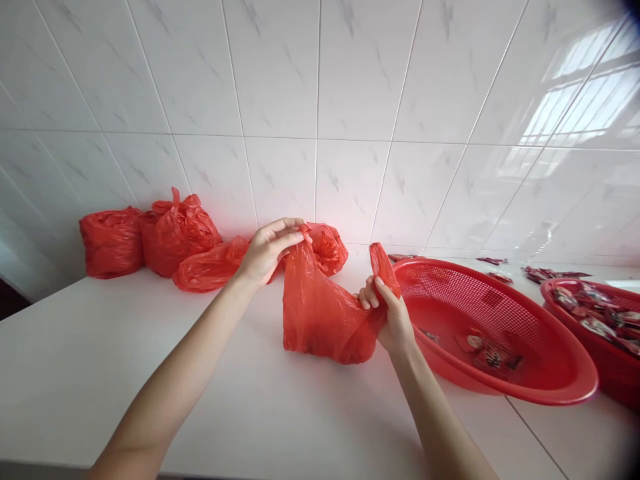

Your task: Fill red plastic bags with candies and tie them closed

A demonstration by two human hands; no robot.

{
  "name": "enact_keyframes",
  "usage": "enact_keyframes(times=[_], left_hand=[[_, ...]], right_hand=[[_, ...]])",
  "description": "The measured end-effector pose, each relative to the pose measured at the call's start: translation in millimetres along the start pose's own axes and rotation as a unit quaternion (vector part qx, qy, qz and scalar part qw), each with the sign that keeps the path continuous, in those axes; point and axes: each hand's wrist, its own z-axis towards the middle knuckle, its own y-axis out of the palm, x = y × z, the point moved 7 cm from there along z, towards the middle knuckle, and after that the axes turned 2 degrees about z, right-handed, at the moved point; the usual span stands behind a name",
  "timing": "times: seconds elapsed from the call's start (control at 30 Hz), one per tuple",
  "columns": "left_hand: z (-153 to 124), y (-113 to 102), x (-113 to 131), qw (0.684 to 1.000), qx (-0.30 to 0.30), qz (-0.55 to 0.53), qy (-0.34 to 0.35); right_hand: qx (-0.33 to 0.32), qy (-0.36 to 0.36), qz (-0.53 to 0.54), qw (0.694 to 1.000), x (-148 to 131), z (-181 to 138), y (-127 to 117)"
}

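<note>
A red plastic bag [320, 313] stands filled on the white counter [100, 367] in front of me. My left hand [267, 250] pinches the bag's left handle at the top and holds it up. My right hand [387, 313] is closed round the bag's right handle, just beside the rim of a red mesh basket [550, 393]. The bag's body hangs between the two hands and rests on the counter.
Several tied red bags [150, 237] lie along the tiled wall at the back left. The red mesh basket on the right holds a few small packets [493, 353]. A second red basket [600, 320] full of packets stands at the far right.
</note>
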Motion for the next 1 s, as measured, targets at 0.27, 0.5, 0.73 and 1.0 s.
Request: enact_keyframes(times=[0.27,0.5,0.73,1.0], left_hand=[[-13.0,-5.9,-11.5,0.996,-0.028,0.087,-0.019],[-5.3,-10.0,-23.3,0.999,0.004,0.037,-0.028],[-13.6,27.3,0.2,0.989,-0.132,0.062,0.006],[-20.1,69.0,13.9,0.943,-0.275,0.172,0.079]], right_hand=[[-0.010,-0.004,0.026,1.000,3.3,1.6,0.3],[-0.016,-0.010,0.038,0.999,-1.4,-2.5,8.4],[-0.014,-0.020,-0.188,0.982,-0.5,-5.3,25.0],[-0.070,-0.006,-0.319,0.945,8.1,-12.1,43.1]])
